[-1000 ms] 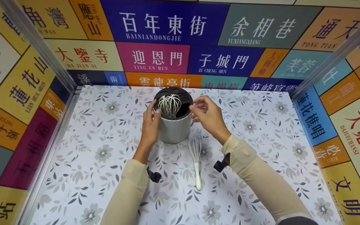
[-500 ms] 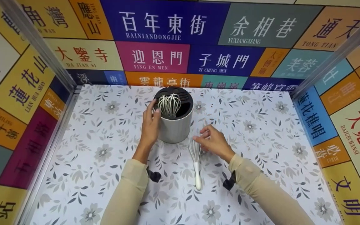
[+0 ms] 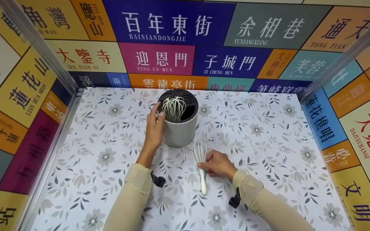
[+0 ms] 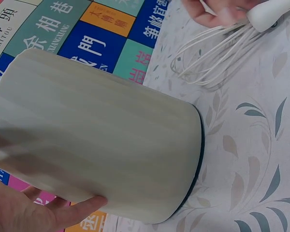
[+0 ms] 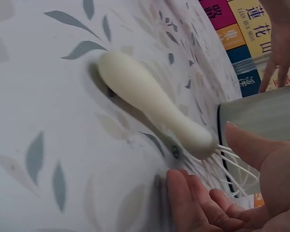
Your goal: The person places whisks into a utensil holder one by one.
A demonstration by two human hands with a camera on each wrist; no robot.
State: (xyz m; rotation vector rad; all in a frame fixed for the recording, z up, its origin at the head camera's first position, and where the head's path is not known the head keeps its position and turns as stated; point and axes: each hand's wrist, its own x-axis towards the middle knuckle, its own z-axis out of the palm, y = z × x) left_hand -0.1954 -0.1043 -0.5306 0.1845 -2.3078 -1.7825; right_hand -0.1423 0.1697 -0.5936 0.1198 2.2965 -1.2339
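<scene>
A grey cylindrical utensil holder (image 3: 180, 133) with a black slotted top stands at the back middle of the table. Pale wire whisk heads (image 3: 173, 107) stick up from its opening. My left hand (image 3: 154, 128) rests against the holder's left side, its fingers reaching the rim. On the table in front lies another whisk (image 3: 203, 179), its pale handle toward me. Thumb and fingers of my right hand (image 3: 217, 163) are on either side of this whisk's neck. In the right wrist view, a gap shows between the thumb (image 5: 246, 145) and the other fingers.
A white table (image 3: 108, 186) with a grey floral print carries everything. Colourful printed panels (image 3: 159, 59) wall it in at the back and both sides. Metal posts (image 3: 56, 64) stand at the back corners. Dark wrist cameras (image 3: 158, 180) sit on both sleeves.
My right hand has left the holder's right rim and come down toward me, to the lying whisk's neck. My left hand, the holder and the whisks have stayed in place.
</scene>
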